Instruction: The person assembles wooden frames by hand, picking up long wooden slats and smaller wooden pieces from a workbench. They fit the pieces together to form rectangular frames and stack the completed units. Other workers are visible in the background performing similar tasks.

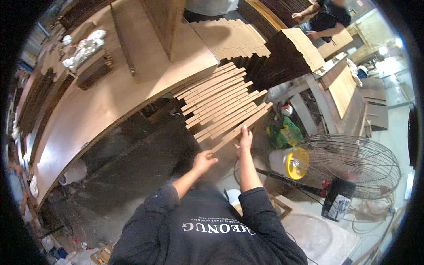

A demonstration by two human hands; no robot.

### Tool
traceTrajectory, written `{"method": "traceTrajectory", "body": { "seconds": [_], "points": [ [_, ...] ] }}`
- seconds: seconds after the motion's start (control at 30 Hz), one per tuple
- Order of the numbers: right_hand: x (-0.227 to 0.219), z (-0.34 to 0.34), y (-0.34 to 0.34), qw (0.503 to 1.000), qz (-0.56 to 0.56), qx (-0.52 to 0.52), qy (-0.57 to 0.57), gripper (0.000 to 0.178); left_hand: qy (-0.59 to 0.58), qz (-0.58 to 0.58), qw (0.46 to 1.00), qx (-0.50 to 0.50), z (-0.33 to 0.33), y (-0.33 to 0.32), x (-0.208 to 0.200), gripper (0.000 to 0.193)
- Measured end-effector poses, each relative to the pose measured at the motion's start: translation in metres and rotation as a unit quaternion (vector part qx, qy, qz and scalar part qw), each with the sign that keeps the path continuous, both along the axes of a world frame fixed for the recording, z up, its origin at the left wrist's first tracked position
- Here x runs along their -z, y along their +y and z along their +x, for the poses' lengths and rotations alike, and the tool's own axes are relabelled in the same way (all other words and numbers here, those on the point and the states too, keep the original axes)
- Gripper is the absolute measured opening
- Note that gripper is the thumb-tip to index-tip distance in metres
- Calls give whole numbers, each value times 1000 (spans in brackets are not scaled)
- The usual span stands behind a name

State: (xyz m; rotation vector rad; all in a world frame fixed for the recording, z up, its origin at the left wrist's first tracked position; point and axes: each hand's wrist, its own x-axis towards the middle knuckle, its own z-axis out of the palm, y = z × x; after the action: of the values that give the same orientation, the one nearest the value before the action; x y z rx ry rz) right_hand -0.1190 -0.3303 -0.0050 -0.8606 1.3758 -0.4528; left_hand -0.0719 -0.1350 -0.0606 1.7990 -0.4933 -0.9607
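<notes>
A light wooden strip [232, 134] slants up to the right between my hands, at the near side of a row of similar strips. My left hand [204, 162] is closed on its lower left end. Further along it, my right hand [245, 140] grips the same strip, thumb against its near side. The row of wooden strips [216, 99] lies just beyond, side by side with staggered ends and small dark holes or dots in several of them. What supports the row underneath is hidden.
A large curved wooden tabletop [145, 84] fills the left side. Stacked boards [229, 37] stand beyond the strips. At right are a caged floor fan [353, 163], a white bucket with a yellow rim [289, 162] and a green bag [285, 132]. Another person [327, 20] stands far right.
</notes>
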Motion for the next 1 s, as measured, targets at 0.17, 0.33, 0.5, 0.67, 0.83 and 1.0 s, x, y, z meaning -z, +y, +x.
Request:
{"method": "traceTrajectory", "body": {
  "seconds": [0.17,0.33,0.5,0.67,0.83,1.0],
  "points": [
    [12,-2,-4,987,-100,-74,97,82,161,45,982,-88,-20,98,24,50],
    [42,2,-71,989,-108,1,102,69,134,107,966,-192,-31,201,13,37],
    [-3,-12,-62,996,-46,-71,-16,76,131,168,931,-297,-55,275,11,31],
    [7,-22,-2,996,-18,-85,0,95,-44,322,938,-118,-67,329,12,34],
    [18,-5,57,994,-1,-110,9,83,-74,304,940,-135,-30,373,-20,35],
    [46,-5,65,999,-18,-6,31,82,-31,290,926,-240,-13,456,8,34]
  ]
}}
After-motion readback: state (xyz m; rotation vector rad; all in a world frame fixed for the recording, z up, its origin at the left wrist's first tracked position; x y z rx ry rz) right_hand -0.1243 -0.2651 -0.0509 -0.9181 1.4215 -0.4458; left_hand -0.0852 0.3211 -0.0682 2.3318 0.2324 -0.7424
